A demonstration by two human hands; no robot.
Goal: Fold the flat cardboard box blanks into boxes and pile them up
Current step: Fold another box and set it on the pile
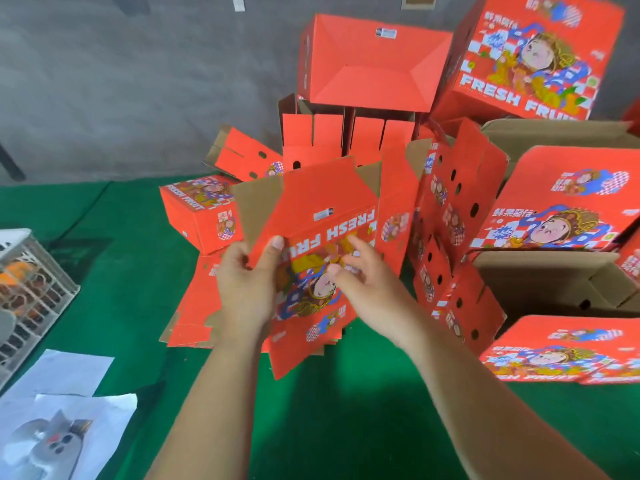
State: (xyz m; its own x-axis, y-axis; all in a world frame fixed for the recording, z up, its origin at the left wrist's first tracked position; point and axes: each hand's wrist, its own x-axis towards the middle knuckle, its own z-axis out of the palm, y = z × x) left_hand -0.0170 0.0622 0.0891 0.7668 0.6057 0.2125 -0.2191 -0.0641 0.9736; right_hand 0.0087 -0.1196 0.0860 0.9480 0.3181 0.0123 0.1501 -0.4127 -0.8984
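A red printed cardboard blank (318,216), marked FRESH FRUIT, is held up over the green table (311,410), its flaps partly opened and brown inside showing at the top. My left hand (247,282) grips its left edge, thumb on the printed face. My right hand (367,278) lies against the printed face with fingers spread and loosely bent. More flat red blanks (197,306) lie beneath it. Folded red boxes (374,60) are piled behind and to the right.
A small folded red box (197,216) sits left of the held blank. Brown open cartons (554,282) with red boxes stand at the right. A white plastic crate (31,282) and white papers (59,410) occupy the left. A grey wall (138,81) is behind.
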